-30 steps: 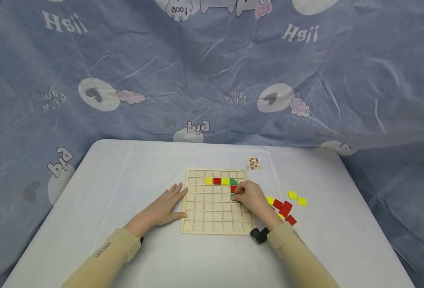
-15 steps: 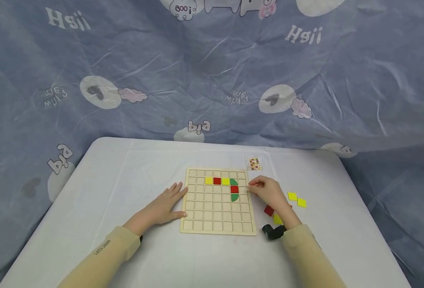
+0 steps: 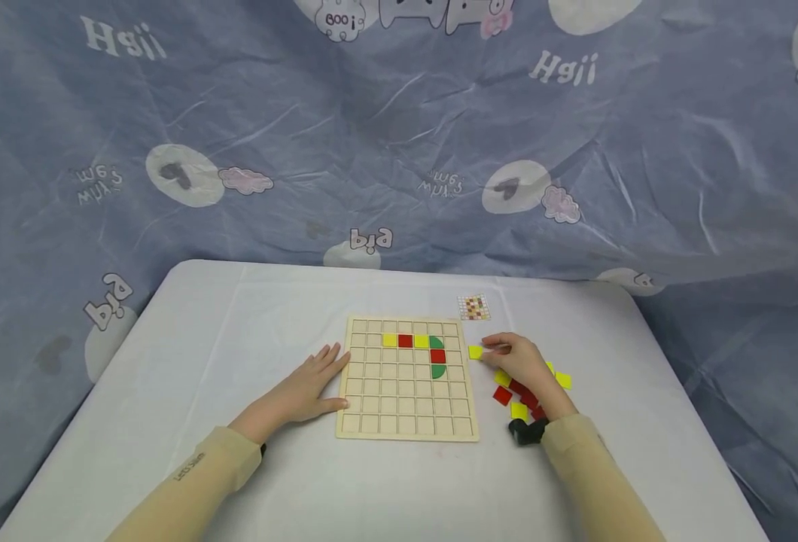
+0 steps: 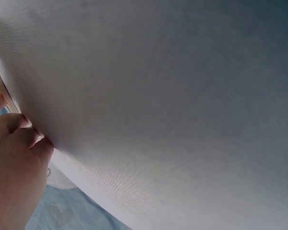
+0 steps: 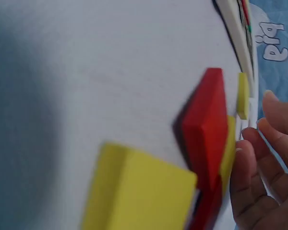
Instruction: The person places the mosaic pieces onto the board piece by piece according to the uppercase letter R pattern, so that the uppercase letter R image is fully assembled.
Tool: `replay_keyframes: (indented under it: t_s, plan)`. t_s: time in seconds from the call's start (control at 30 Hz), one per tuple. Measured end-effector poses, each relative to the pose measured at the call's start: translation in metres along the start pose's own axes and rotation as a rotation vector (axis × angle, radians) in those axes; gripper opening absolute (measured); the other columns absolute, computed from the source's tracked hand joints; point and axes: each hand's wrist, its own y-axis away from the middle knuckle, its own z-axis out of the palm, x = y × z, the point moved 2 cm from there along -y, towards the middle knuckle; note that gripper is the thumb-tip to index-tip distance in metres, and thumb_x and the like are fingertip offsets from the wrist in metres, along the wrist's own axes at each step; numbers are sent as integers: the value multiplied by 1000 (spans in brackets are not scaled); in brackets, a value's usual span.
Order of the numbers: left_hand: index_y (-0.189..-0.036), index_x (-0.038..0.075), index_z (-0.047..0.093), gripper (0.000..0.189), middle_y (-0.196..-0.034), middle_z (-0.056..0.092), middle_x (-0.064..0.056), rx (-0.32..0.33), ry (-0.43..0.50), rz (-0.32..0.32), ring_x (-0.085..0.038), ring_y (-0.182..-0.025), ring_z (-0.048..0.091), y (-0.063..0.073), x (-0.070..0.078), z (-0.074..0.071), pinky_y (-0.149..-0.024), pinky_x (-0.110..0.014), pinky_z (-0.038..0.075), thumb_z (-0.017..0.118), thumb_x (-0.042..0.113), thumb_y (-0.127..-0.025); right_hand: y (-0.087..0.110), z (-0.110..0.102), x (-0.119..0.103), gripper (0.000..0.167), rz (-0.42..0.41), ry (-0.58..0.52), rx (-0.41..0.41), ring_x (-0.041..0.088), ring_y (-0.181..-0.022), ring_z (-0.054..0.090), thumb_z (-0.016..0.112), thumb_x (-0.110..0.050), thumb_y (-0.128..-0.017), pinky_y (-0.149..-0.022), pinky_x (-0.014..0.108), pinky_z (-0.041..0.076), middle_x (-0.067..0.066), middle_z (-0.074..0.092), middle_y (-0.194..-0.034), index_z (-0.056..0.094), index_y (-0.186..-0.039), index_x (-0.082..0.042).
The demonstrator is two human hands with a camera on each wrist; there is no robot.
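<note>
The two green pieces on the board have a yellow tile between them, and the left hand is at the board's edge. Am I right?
Almost! The tile between the two green pieces is red, not yellow; the head view shows it. The left hand is indeed at the edge of the board.

From here I can't read the tiny card (image 3: 474, 307); the right hand (image 3: 517, 360) partly hides the pile (image 3: 524, 393); right-wrist view crops a blurred yellow tile (image 5: 146, 191).
</note>
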Motion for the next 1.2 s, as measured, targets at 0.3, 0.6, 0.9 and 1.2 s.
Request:
replay_keyframes:
  t_s: [0.3, 0.6, 0.9, 1.2]
  plan:
    - [-156, 7, 25, 85, -164, 14, -20, 14, -1, 10, -40, -152, 10, -2, 0, 2, -123, -56, 16, 63, 48, -92, -8, 9, -7, 29, -53, 70, -6, 23, -91, 55, 74, -17, -88, -77, 29, 50, 13, 62, -111, 72, -116, -7]
    - [-157, 7, 24, 85, -164, 14, -20, 10, -12, 10, -40, -152, 9, -3, 0, 2, -123, -56, 17, 63, 48, -93, -6, 12, -11, 29, -31, 110, -14, 21, -82, 52, 78, -19, -85, -70, 27, 45, 8, 60, -92, 69, -108, -6]
    - [-156, 7, 25, 85, -164, 15, -21, 6, 8, 11, -40, -152, 10, 4, -2, 4, -123, -56, 17, 64, 48, -93, 4, 12, -23, 18, 10, 35, 14, 19, -79, 58, 76, -15, -86, -67, 24, 48, 7, 66, -91, 68, -100, -7]
    - [-156, 7, 25, 84, -164, 14, -20, 22, 16, 27, -40, -152, 10, -1, -2, 4, -123, -56, 16, 63, 47, -93, 14, 20, -59, 17, -88, -93, 48, 16, -84, 66, 76, -15, -86, -74, 29, 55, 6, 73, -96, 74, -102, -10]
